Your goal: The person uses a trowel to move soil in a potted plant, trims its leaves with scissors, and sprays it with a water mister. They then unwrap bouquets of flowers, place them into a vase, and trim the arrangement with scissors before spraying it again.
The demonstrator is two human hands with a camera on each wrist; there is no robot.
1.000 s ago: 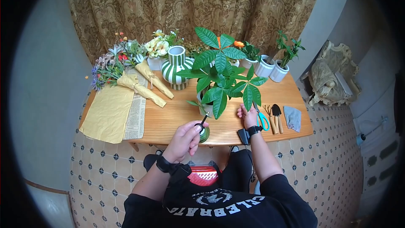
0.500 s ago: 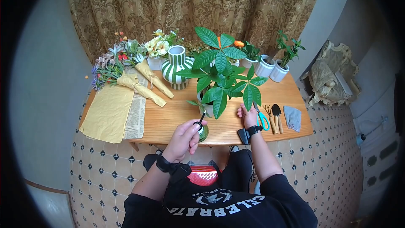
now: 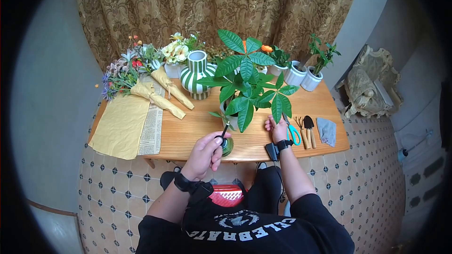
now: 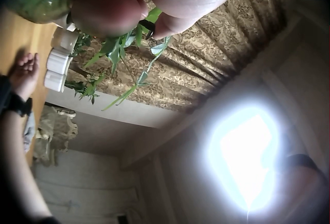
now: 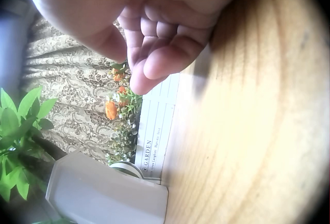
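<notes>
So the left hand (image 3: 203, 157) is just below the centre of the head view, fingers curled round a slim black tool with a ring (image 3: 226, 130), the stem pointing up toward the plant. There's a green glass vessel (image 3: 228, 147) right by those fingers, mostly behind them, and I can't tell if they touch it.

The right hand (image 3: 278, 130) is right of centre, low by the desk (image 3: 254, 152), holding nothing, fingers loosely curled. Its wrist cam shows the palm side pretty clearly.

The big leafy potted plant (image 3: 246, 68) takes up the middle, its pale pot (image 5: 108, 190) partly hidden by leaves. Teal-handled scissors (image 3: 294, 135) are just beside the right hand, then a little rake (image 3: 302, 127), a small trowel (image 3: 308, 123) and a folded grey cloth-like item (image 3: 326, 131) over on the right.

Upper left of centre is a green-and-white striped vase (image 3: 192, 81), with two paper-wrapped bouquets (image 3: 162, 101) further left, next to a tan paper sheet (image 3: 117, 124) overlapping some newsprint (image 3: 150, 134). White pots (image 3: 295, 74) with plants sit upper right, and a patterned gold curtain (image 3: 212, 0) hangs behind it all.
</notes>
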